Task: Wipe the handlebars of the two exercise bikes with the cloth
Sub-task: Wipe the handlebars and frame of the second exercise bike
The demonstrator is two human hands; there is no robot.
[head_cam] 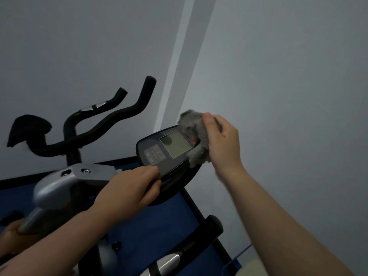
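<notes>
Nearest the camera, both bare forearms reach up and forward over the near bike, whose silver frame (59, 188) and black grip end (214, 226) sit low in the view. The left hand (129, 188) is curled closed around the lower edge of the console (159, 154), fingers wrapped over its rim, apparently steadying it. Just beyond, the right hand (223, 142) is clenched on the bunched grey cloth (196, 140), thumb on top, pressing it against the far right edge of the console beside the screen (175, 143). So the cloth is on the display housing, not yet on a handlebar. To do this step well, I would keep the left hand braced so the console does not swivel, then carry the cloth down onto the black bar beneath it, wrap it round the tube and draw it along the full length to the grip end rather than dabbing. Farther off, against the pale wall, the second bike's curved black handlebars (111, 120) stand clear of both hands, apparently waiting their turn.
</notes>
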